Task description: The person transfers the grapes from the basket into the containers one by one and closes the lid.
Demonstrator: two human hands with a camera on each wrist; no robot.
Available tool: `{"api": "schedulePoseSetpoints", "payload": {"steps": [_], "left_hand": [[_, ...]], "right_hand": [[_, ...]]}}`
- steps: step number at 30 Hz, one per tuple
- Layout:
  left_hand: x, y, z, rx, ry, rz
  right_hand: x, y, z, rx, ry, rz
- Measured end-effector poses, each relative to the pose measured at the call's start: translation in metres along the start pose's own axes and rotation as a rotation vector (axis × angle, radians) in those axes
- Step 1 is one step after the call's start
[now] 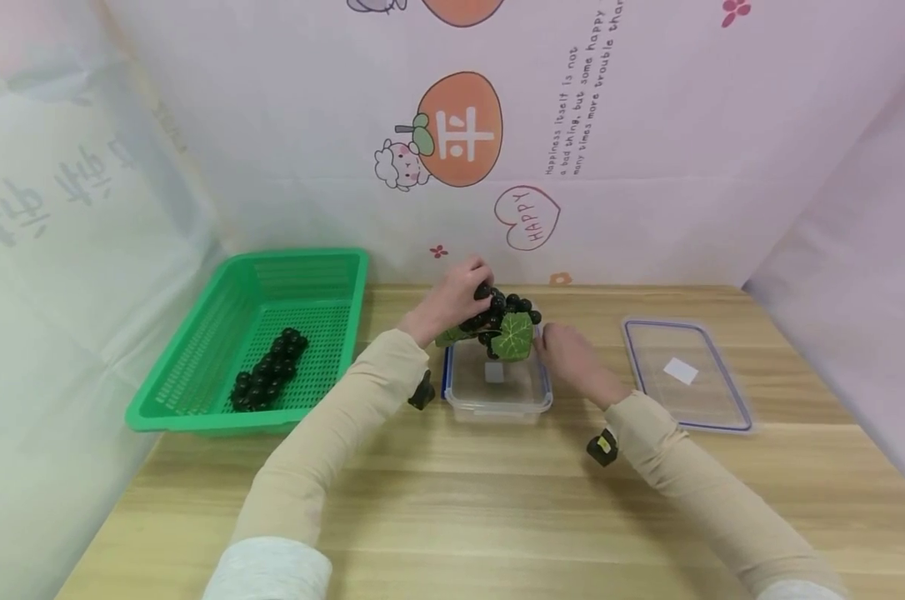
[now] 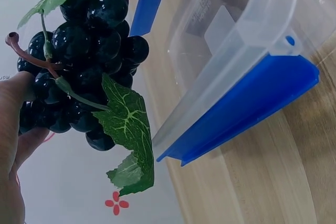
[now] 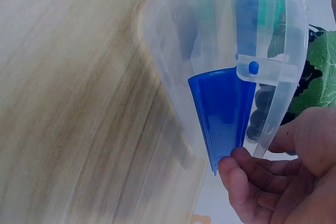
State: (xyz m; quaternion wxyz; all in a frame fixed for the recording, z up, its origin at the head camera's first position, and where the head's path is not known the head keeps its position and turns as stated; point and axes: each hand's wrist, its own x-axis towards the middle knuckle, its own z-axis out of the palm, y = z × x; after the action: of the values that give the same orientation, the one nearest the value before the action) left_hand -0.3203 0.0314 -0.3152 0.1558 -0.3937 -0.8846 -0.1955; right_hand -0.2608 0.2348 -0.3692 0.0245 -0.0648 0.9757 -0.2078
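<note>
In the head view my left hand (image 1: 456,292) holds a bunch of dark artificial grapes (image 1: 497,307) with green leaves above the back of a clear plastic container (image 1: 497,404). The left wrist view shows the thumb and a finger gripping the side of the grapes (image 2: 86,51), with a brown stem and a veined leaf (image 2: 128,116) hanging down near the rim. My right hand (image 1: 568,354) is at the container's right back corner. In the right wrist view its curled fingers (image 3: 249,174) and thumb pinch the container's wall beside a blue clip (image 3: 223,114).
On the left of the wooden table (image 1: 452,508) stands a green basket (image 1: 148,400) with another dark grape bunch (image 1: 271,371) inside. A clear lid (image 1: 692,408) with a blue seal lies to the right. Behind the table is a printed white cloth (image 1: 647,225).
</note>
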Motion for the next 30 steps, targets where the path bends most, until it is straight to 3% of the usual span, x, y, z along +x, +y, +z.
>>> {"api": "schedulePoseSetpoints", "payload": {"steps": [14, 30], "left_hand": [[0.002, 0.0, 0.01, -0.005, -0.031, 0.007], [0.002, -0.007, 0.024, 0.089, -0.096, 0.073]], "right_hand": [[-0.001, 0.0, 0.001, -0.028, 0.035, -0.016], [-0.001, -0.002, 0.002, -0.009, 0.017, 0.029]]}}
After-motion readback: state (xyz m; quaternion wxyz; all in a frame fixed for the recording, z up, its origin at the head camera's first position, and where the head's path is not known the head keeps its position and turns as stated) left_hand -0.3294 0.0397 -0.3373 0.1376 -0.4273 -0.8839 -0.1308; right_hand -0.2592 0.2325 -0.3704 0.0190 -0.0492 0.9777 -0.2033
